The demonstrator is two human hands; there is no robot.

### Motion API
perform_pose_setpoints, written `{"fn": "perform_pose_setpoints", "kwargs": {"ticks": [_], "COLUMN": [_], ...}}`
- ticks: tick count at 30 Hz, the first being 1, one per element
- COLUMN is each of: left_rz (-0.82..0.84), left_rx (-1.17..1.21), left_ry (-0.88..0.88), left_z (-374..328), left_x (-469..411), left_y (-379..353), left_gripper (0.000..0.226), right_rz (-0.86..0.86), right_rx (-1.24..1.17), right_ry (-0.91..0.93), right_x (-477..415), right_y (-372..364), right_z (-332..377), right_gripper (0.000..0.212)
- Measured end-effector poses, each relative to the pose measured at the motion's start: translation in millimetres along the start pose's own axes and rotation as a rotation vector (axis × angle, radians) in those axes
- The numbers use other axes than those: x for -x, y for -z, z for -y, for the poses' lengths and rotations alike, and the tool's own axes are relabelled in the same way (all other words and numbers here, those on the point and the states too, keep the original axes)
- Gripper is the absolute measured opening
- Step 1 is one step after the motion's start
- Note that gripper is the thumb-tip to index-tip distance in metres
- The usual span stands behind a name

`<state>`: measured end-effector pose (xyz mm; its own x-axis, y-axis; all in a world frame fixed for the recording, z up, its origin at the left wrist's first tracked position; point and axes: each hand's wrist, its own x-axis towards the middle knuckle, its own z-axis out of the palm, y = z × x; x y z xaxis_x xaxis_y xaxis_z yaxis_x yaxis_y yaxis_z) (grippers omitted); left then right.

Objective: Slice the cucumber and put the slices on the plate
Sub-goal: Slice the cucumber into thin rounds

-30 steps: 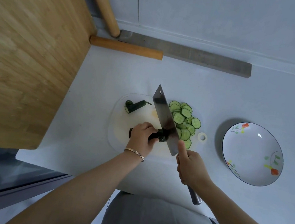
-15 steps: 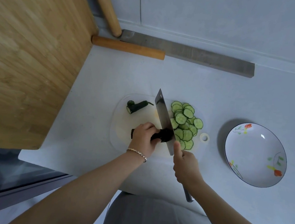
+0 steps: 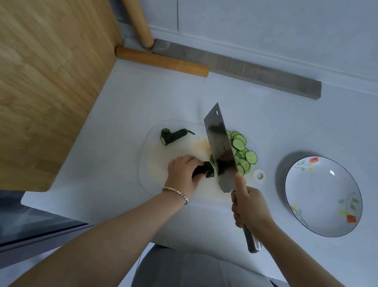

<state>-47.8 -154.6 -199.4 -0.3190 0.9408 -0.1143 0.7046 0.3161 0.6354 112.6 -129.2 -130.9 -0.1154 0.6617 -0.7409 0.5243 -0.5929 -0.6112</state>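
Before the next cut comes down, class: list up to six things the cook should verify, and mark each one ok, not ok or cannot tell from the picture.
1. Left hand grips the cucumber: ok.
2. Right hand grips the knife by its handle: ok.
3. Left fingers sit behind the cut end, apart from the blade: ok.
4. Cucumber rests on the cutting board: ok.
5. Piece long enough to hold safely: cannot tell, the hand hides most of it.
6. Plate bare and ready for the slices: ok.
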Motion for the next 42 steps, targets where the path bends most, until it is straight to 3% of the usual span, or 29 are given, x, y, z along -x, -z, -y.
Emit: {"fn": "perform_pose_setpoints", "kwargs": {"ticks": [14, 25, 31, 42], "left_rz": [-0.062, -0.026, -0.038, -0.060], "left_rx": [0.004, 0.001, 0.064, 0.103], "left_ry": [-0.022, -0.027, -0.103, -0.073], "left_z": [0, 1, 8, 0], "left_x": [1, -3, -3, -2], "left_y": [-2, -1, 6, 6], "left_gripper": [0.021, 0.018, 0.026, 0.020], "right_rz": [-0.044, -0.061, -0.001, 0.013], "right_rx": [0.205, 0.283, 0.022, 0.064], "right_ry": [0.096, 0.067, -0.034, 0.032], "right_x": [8, -12, -10, 7], "right_y": [-9, -30, -14, -7], "right_z": [-8, -14, -8, 1], "right_gripper": [0.057, 0.058, 0.056, 0.055]}}
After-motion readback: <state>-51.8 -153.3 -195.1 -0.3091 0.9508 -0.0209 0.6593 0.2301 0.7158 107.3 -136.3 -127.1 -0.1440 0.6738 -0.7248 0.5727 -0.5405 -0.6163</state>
